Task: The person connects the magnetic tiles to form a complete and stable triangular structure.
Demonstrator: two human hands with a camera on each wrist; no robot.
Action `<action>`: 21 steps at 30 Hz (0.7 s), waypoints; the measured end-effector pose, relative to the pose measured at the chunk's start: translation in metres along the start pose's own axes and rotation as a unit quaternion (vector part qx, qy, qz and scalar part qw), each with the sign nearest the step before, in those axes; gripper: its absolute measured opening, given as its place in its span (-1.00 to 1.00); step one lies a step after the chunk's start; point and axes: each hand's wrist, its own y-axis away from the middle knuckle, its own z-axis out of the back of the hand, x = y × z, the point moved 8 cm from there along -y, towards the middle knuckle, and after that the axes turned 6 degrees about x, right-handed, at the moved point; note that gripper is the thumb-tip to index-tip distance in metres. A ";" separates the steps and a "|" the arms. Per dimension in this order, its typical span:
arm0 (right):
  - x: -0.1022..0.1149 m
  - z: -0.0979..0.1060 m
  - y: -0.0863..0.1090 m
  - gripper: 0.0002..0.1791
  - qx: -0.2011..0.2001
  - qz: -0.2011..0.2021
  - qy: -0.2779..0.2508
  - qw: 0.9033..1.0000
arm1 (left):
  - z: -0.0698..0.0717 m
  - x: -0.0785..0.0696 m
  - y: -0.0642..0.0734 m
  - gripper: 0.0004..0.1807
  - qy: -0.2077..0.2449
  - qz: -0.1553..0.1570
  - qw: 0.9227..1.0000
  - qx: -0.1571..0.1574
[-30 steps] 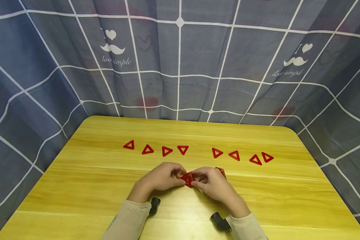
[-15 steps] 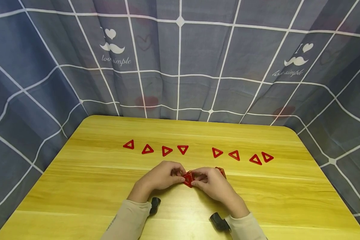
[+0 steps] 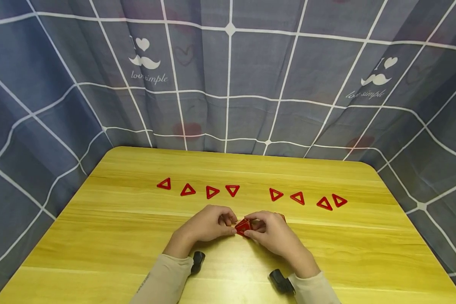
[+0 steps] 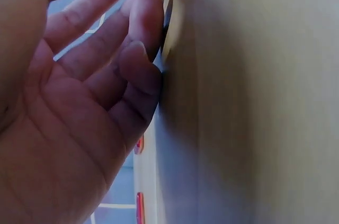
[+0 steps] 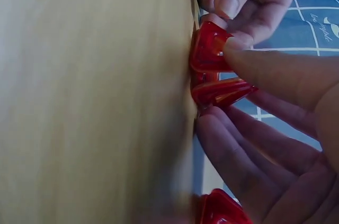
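My right hand (image 3: 271, 230) pinches a small folded piece made of red triangular building tiles (image 3: 243, 226) between thumb and fingertips, low at the table's middle. In the right wrist view, the tiles (image 5: 212, 52) stand at angles to one another, the thumb on one face and fingers on the opposite side. My left hand (image 3: 213, 223) is at the piece's left corner, fingers loosely bent, thumb tip right by the red edge. In the left wrist view, this hand (image 4: 79, 102) shows no tile between thumb and fingers. Another red piece (image 5: 222, 208) sits behind my right hand, mostly hidden.
Flat red triangles lie in a loose row across the wooden table (image 3: 99, 236): several at left, including one triangle (image 3: 188, 189), and several at right, including another triangle (image 3: 297, 197). A blue-grey checked curtain (image 3: 228, 76) hangs around the table's back and sides.
The held red piece has shifted slightly right and turned in my right hand. My left fingers, earlier on its left side, now stand at its corner. The row of triangles is unchanged.
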 end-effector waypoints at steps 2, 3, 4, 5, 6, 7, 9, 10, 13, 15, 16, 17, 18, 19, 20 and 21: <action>-0.001 0.003 0.001 -0.66 -0.002 -0.002 0.007 1.000 | 0.005 0.002 0.001 -0.81 -0.007 0.007 1.000 -0.019; -0.001 0.004 0.001 -0.65 -0.003 -0.005 0.009 1.000 | 0.009 0.004 0.001 -0.79 -0.010 0.015 0.999 -0.033; -0.002 0.005 0.001 -0.65 -0.004 -0.008 0.013 1.000 | 0.013 0.007 0.002 -0.77 -0.012 0.025 0.998 -0.051; -0.002 0.006 0.002 -0.65 -0.005 -0.010 0.016 1.000 | 0.019 0.010 0.003 -0.74 -0.011 0.037 0.997 -0.071; -0.002 0.007 0.002 -0.65 -0.006 -0.011 0.017 1.000 | 0.025 0.013 0.004 -0.71 -0.011 0.051 0.994 -0.091; -0.002 0.008 0.002 -0.64 -0.008 -0.011 0.020 1.000 | 0.031 0.017 0.006 -0.68 -0.008 0.064 0.992 -0.113; -0.001 0.010 0.003 -0.64 -0.016 -0.015 0.035 0.999 | 0.044 0.025 0.008 -0.61 -0.012 0.091 0.984 -0.153; -0.001 0.012 0.003 -0.64 -0.021 -0.015 0.045 0.999 | 0.050 0.030 0.009 -0.57 -0.017 0.102 0.981 -0.167; -0.001 0.018 0.005 -0.64 -0.037 -0.021 0.076 0.996 | 0.066 0.041 0.006 -0.44 -0.047 0.128 0.974 -0.181; -0.001 0.021 0.007 -0.65 -0.044 -0.027 0.092 0.994 | 0.073 0.047 0.002 -0.36 -0.076 0.138 0.972 -0.176; -0.001 0.022 0.008 -0.65 -0.045 -0.029 0.097 0.994 | 0.076 0.050 0.000 -0.33 -0.087 0.142 0.971 -0.170; -0.001 0.023 0.008 -0.65 -0.046 -0.031 0.100 0.993 | 0.077 0.053 -0.001 -0.32 -0.097 0.147 0.970 -0.166; -0.001 0.024 0.009 -0.65 -0.046 -0.031 0.103 0.993 | 0.079 0.056 -0.003 -0.30 -0.108 0.151 0.969 -0.161; -0.001 0.024 0.009 -0.65 -0.046 -0.032 0.106 0.993 | 0.080 0.058 -0.004 -0.30 -0.119 0.156 0.968 -0.155; -0.001 0.025 0.009 -0.65 -0.046 -0.034 0.108 0.992 | 0.081 0.059 -0.005 -0.30 -0.126 0.160 0.968 -0.149; -0.001 0.025 0.009 -0.65 -0.047 -0.035 0.110 0.992 | 0.081 0.061 -0.005 -0.30 -0.133 0.165 0.967 -0.143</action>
